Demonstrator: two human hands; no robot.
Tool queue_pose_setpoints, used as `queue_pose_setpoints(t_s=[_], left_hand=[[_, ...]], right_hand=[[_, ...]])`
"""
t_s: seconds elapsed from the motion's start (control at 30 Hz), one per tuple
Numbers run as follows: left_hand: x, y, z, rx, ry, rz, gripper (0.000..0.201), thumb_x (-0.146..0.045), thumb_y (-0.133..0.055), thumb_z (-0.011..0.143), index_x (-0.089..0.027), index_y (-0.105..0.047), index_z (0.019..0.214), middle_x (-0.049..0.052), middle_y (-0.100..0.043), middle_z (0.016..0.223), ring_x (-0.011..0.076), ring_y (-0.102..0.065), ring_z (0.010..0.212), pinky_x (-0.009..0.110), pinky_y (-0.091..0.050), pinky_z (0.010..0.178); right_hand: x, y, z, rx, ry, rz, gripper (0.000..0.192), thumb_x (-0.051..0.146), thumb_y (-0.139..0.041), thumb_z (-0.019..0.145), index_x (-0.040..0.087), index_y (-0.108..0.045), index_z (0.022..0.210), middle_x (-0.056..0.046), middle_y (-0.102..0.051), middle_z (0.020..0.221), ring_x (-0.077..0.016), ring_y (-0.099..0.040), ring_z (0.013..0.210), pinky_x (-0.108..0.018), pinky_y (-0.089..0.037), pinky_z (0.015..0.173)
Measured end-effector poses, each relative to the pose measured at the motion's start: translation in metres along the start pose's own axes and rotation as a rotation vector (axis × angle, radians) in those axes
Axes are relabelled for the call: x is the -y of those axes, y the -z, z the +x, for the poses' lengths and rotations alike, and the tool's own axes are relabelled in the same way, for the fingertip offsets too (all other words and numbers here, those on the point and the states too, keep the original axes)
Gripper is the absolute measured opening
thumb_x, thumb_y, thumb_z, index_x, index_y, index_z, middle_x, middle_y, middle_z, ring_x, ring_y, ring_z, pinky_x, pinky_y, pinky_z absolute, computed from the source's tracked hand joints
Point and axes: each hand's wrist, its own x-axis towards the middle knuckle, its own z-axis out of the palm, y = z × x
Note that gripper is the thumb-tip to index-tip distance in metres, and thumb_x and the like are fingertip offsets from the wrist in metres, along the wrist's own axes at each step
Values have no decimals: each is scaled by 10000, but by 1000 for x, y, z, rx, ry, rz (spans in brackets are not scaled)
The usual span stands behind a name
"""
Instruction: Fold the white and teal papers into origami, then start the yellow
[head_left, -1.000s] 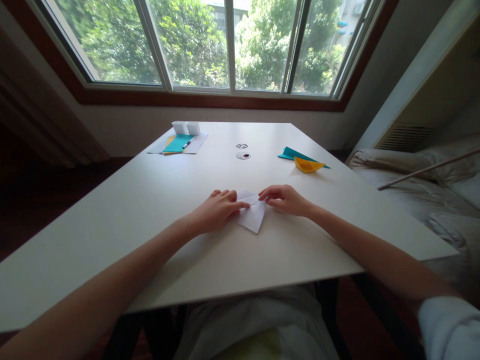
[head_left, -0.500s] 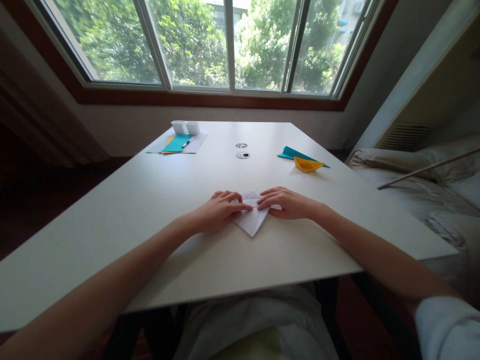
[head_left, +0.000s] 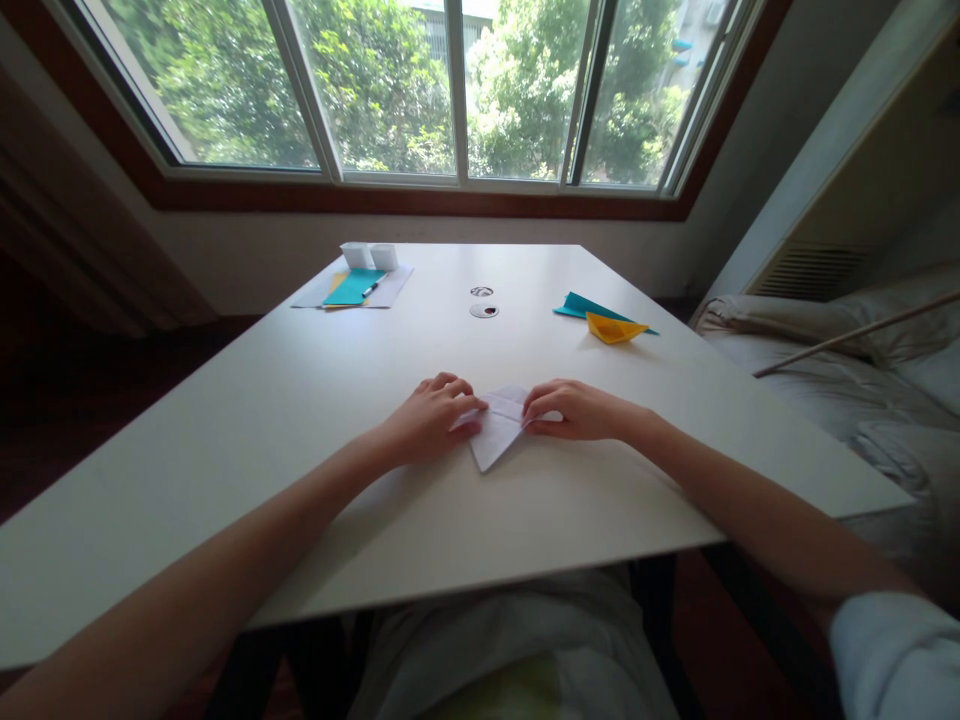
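A white folded paper (head_left: 496, 432), triangular with its point toward me, lies flat on the white table (head_left: 300, 420). My left hand (head_left: 431, 418) presses on the paper's left side, fingers curled over its edge. My right hand (head_left: 574, 410) presses on the right side, fingertips at the top fold. Both hands hide the paper's outer corners.
A yellow folded paper boat (head_left: 613, 327) sits on a teal folded paper (head_left: 579, 306) at the far right. At the far left lie teal and white sheets (head_left: 352, 287) with a pen, and two small white containers (head_left: 369, 256). Two round cable holes (head_left: 484, 310) mark the table's middle. A bed (head_left: 847, 380) stands to the right.
Both hands drew slightly toward me and pressed the paper's top flaps flatter. The paper's lower point shifted a little left.
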Motion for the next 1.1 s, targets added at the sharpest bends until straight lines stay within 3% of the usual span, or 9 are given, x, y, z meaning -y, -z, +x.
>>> queue_pose_setpoints(t_s=[0.17, 0.37, 0.7, 0.87, 1.1], left_hand=[[-3, 3, -1, 41, 14, -72, 463, -537, -494, 789, -262, -541, 1158, 62, -543, 1107, 257, -420, 1092, 404, -371, 899], [-3, 2, -1, 37, 25, -86, 505, -575, -501, 766, -258, -533, 1158, 73, -530, 1108, 264, -408, 1101, 421, -349, 915], [-14, -1, 1, -9, -11, -40, 438, -563, -490, 779, -207, -539, 1030, 81, -545, 1125, 273, -383, 1153, 518, -173, 1004], [-17, -2, 2, -19, -41, -45, 353, -504, -478, 815, -202, -544, 986, 77, -558, 1119, 255, -418, 1130, 493, -212, 998], [-16, -1, 6, -17, -104, -88, 210, -355, -430, 879, -199, -561, 933, 62, -590, 1075, 199, -491, 1052, 362, -337, 930]], right_hand=[[-6, -3, -1, -59, -137, 118, 224, 329, -494, 836, 205, -653, 936, -30, -671, 856, -131, -595, 734, -239, -431, 688], [-8, -16, 4, -204, -312, 161, 227, 303, -556, 783, 203, -611, 979, -2, -649, 828, -79, -519, 584, -208, -399, 592], [-10, -27, 12, -294, -312, -28, 162, 268, -564, 797, 228, -625, 943, -3, -644, 796, -146, -554, 784, -301, -373, 788], [-16, -29, 12, -323, -394, -58, 159, 312, -600, 778, 231, -625, 912, -8, -626, 782, -148, -532, 767, -295, -358, 756], [-17, -31, 16, -315, -479, -105, 187, 388, -594, 778, 205, -634, 780, -16, -609, 721, -145, -505, 722, -273, -339, 692]])
